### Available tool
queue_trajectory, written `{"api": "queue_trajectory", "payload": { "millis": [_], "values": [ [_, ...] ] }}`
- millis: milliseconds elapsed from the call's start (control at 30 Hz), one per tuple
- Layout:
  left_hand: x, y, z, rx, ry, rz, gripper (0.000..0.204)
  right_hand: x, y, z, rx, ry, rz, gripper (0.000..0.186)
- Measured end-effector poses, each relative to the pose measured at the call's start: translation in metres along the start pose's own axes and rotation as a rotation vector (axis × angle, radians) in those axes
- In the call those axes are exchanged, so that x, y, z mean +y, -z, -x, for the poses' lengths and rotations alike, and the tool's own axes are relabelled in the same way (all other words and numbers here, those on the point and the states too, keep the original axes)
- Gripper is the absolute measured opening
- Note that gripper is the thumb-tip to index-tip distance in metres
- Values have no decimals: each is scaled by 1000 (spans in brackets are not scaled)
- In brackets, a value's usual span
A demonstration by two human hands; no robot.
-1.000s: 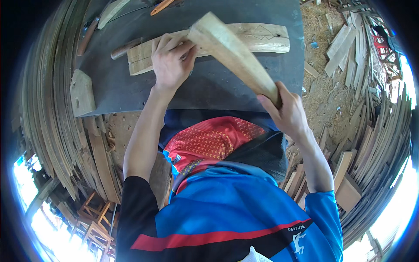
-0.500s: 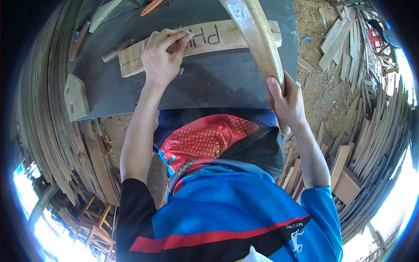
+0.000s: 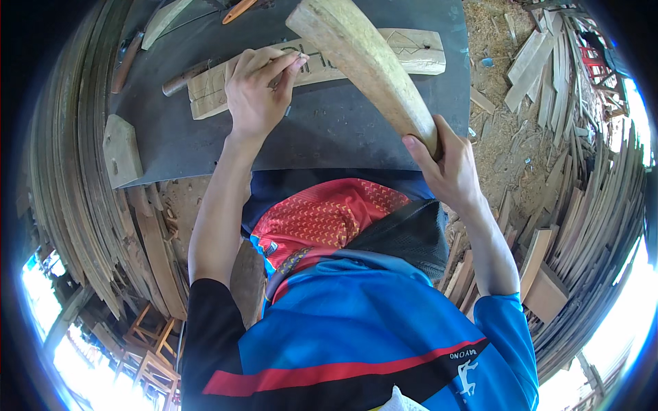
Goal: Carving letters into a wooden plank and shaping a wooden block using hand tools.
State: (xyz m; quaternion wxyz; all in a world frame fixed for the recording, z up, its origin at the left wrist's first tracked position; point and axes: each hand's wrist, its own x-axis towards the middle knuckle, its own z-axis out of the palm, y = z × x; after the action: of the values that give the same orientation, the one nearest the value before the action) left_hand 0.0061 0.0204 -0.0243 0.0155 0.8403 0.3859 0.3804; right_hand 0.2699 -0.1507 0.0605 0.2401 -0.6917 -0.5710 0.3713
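Note:
A long, slightly curved wooden board (image 3: 418, 51) lies across the dark tabletop, with dark lettering and a zigzag line marked on it. My left hand (image 3: 259, 92) is closed in a pinch over its middle, holding a thin tool with a small pale end (image 3: 302, 55); the rest of it is hidden by my fingers. My right hand (image 3: 449, 161) is wrapped round the lower end of a thick wooden club (image 3: 363, 65). The club slants up and left over the board, its broad end near my left fingertips, hiding part of the lettering.
A wooden handle (image 3: 179, 83) pokes out behind the board's left end. At the far left of the dark table (image 3: 343, 137) lie a wooden-handled tool (image 3: 125, 65) and an orange handle (image 3: 238, 10). A wooden block (image 3: 122, 151) sits at its left edge. Stacked planks (image 3: 576, 219) flank both sides.
The wooden club has swung left, its broad end coming closer to my left fingertips and baring the board's right end. My left hand keeps its pinch at nearly the same spot.

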Motion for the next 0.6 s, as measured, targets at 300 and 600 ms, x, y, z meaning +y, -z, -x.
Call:
{"api": "queue_trajectory", "payload": {
  "millis": [300,600],
  "values": [
    [3,3,3,-20,1,-30,12,16,-14,-2,41,133,280,48],
    [2,-1,8,-19,17,-24,12,24,-13,-4,36,87,308,48]
  ]
}}
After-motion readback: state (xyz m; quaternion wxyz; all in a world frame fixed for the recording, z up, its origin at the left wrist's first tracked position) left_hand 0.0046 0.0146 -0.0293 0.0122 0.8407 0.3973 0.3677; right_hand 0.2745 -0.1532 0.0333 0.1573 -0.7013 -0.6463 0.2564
